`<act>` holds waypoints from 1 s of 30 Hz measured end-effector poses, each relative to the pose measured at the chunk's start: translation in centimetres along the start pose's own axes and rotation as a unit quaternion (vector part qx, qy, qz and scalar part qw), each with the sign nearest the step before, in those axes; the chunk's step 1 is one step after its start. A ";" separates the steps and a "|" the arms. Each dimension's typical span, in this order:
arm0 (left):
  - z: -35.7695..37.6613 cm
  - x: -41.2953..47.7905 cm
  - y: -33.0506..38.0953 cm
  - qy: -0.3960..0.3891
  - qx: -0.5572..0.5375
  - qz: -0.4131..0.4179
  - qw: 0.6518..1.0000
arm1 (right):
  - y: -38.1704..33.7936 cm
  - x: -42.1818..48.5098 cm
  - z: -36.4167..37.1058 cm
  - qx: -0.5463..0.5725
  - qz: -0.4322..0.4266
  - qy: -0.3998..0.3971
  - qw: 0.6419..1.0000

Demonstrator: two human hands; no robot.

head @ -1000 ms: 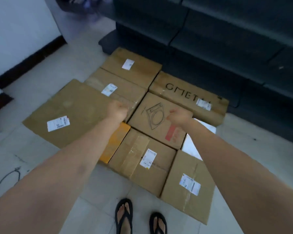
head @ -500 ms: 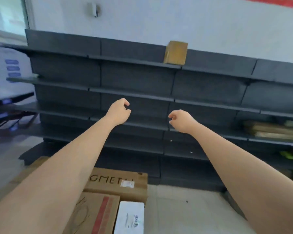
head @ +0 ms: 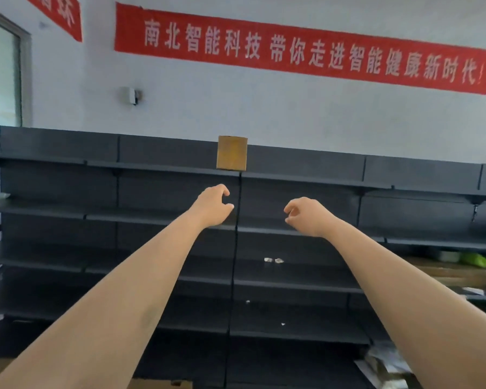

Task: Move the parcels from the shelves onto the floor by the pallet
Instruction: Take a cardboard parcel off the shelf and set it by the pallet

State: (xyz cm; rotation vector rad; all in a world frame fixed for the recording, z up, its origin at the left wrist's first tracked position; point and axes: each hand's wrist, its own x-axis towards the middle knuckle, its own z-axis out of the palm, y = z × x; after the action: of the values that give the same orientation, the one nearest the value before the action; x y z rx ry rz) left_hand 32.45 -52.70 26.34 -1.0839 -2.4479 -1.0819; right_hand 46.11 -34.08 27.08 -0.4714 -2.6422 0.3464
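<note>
Forearms: two bare forearms rose from the lower corners of the frame toward the centre, both stretched out in front of the shelves.
Left hand (head: 212,204): it sat just left of centre, empty, fingers loosely curled with a gap between thumb and fingertips, touching nothing.
Right hand (head: 306,216): it sat just right of centre, a little lower than the left, empty, fingers curled downward and apart from the thumb, touching nothing.
Cardboard at bottom edge (head: 163,384): a brown strip of a box top showed at the bottom centre of the frame, mostly cut off.
Clutter at lower right (head: 385,366): crumpled wrapping lay at the lower right, too blurred to name.
Shelves (head: 166,217): a dark grey metal rack ran across the whole width in several tiers, mostly bare, with a few small white scraps (head: 274,260) on a middle tier right of centre.
Right-side shelf items: a green object (head: 476,261) and flat brown cardboard lay at the right edge of the frame.
Parcel (head: 232,153): one small brown cardboard box stood upright on the top shelf, at upper centre, above and between the two hands, well apart from both.
Wall: a pale wall stood behind the rack, with a small grey fixture (head: 132,95) at the upper left.
Banner (head: 300,49): a long red banner with white Chinese characters hung across the top of the frame.
</note>
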 end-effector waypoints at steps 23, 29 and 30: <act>15.6 50.0 -15.6 0.143 -0.009 -0.074 0.987 | 14.4 55.2 11.6 0.145 -0.083 0.062 0.984; 16.7 63.9 -20.3 0.212 -0.026 -0.111 0.971 | 15.1 71.9 13.7 0.234 -0.106 0.084 0.963; 16.7 66.0 -20.8 0.209 -0.039 -0.117 0.970 | 15.1 74.3 13.9 0.247 -0.107 0.078 0.960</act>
State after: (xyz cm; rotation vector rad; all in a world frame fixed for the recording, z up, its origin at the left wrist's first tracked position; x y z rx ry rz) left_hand -27.06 -14.83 36.07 -0.5192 -2.2393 -1.3308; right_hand -19.18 5.46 37.68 -0.0459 -2.3081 0.8327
